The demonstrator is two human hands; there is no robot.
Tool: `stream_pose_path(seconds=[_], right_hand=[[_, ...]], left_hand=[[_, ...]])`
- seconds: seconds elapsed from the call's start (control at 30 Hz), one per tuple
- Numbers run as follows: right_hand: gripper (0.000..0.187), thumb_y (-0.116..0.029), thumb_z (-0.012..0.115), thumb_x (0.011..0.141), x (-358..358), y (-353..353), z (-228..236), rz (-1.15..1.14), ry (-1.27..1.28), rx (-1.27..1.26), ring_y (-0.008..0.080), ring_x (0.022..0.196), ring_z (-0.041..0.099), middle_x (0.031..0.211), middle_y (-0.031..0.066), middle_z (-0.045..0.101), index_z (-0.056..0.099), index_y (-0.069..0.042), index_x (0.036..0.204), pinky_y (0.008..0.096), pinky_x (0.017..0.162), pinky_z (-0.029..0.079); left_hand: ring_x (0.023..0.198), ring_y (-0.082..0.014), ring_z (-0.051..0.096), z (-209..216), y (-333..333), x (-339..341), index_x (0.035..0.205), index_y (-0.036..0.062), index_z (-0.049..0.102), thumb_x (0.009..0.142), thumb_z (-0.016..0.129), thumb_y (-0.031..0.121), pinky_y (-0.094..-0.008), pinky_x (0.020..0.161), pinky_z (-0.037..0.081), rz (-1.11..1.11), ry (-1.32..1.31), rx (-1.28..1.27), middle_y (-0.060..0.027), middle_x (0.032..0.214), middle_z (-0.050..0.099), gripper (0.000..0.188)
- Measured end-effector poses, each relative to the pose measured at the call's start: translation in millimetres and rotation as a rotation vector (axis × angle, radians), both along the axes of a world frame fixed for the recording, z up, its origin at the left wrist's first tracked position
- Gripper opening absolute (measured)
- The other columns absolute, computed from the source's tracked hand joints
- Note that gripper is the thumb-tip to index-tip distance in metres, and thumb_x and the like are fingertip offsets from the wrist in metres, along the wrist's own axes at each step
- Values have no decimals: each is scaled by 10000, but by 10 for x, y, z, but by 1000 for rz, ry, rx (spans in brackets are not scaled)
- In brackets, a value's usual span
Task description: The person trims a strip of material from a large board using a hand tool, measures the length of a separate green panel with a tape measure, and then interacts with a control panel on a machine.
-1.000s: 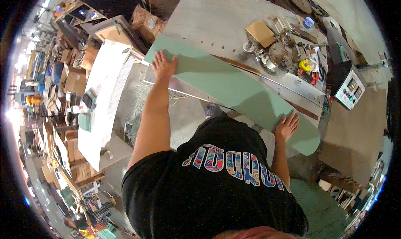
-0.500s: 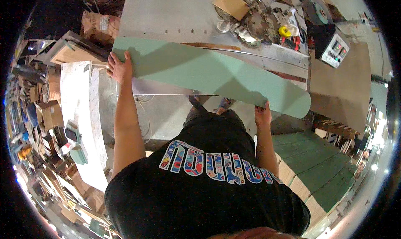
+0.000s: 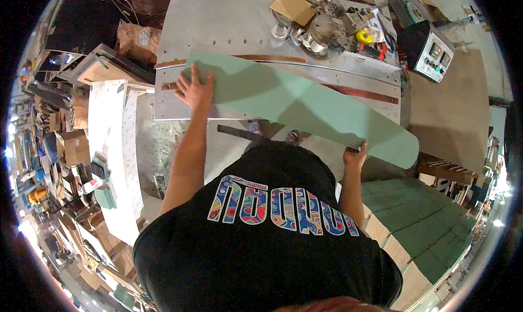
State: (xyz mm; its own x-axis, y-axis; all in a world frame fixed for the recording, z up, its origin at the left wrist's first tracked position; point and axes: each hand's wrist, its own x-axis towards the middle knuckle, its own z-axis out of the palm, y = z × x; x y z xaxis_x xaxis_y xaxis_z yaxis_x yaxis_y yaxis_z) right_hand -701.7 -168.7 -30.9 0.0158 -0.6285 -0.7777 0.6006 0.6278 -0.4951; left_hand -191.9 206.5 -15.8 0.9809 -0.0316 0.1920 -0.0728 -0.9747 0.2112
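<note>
A long pale-green board (image 3: 283, 97) lies slantwise over the near edge of the metal worktable (image 3: 201, 23). Its rounded right end sticks out past the table toward me. My left hand (image 3: 196, 88) rests on the board's left end with fingers spread, gripping nothing. On the near edge toward the right end, my right hand (image 3: 355, 156) has hold of the board, its thumb on top and its other fingers mostly hidden beneath. Under the board, reddish-brown strips (image 3: 365, 94) set in the tabletop show on either side.
Saw blades (image 3: 324, 31), a yellow tape measure (image 3: 364, 37) and other tools crowd the table's far right. Beyond them stands a control box (image 3: 436, 58) with lit buttons. Stacked green boards (image 3: 419, 214) lie at my right; a white bench (image 3: 111, 165) stands at left.
The board has shifted to the right and toward me, uncovering the table's left corner and a strip there. Both my hands have moved right with it.
</note>
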Motion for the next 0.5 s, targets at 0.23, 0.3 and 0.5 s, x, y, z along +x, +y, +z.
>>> stream_pose_path(seconds=[0.23, 0.3, 0.5], right_hand=[[446, -417, 671, 1062, -437, -291, -187, -68, 13, -155, 290, 1217, 651, 1355, 71, 685, 649, -82, 1356, 457, 1056, 546], [494, -420, 672, 1060, -417, -343, 7, -29, 78, -163, 286, 1271, 618, 1433, 66, 644, 620, -89, 1423, 461, 1105, 512], [515, -435, 581, 1090, -1274, -965, -640, 209, 314, -443, 326, 1278, 579, 1477, 91, 589, 567, -83, 1466, 537, 1103, 476]], left_hand=[[1566, -431, 288, 148, -956, -868, 1599, 369, 495, 870, 647, 749, -630, 1283, 132, -132, 39, -91, -233, 1667, 372, 836], [1545, -438, 313, 209, -1149, -1047, 1571, 329, 532, 860, 679, 719, -619, 1281, 153, -150, 51, -113, -232, 1643, 397, 824], [1389, -396, 503, 311, -1577, -837, 1321, 198, 697, 905, 729, 498, -580, 1194, 328, -429, 6, -223, -145, 1436, 609, 514]])
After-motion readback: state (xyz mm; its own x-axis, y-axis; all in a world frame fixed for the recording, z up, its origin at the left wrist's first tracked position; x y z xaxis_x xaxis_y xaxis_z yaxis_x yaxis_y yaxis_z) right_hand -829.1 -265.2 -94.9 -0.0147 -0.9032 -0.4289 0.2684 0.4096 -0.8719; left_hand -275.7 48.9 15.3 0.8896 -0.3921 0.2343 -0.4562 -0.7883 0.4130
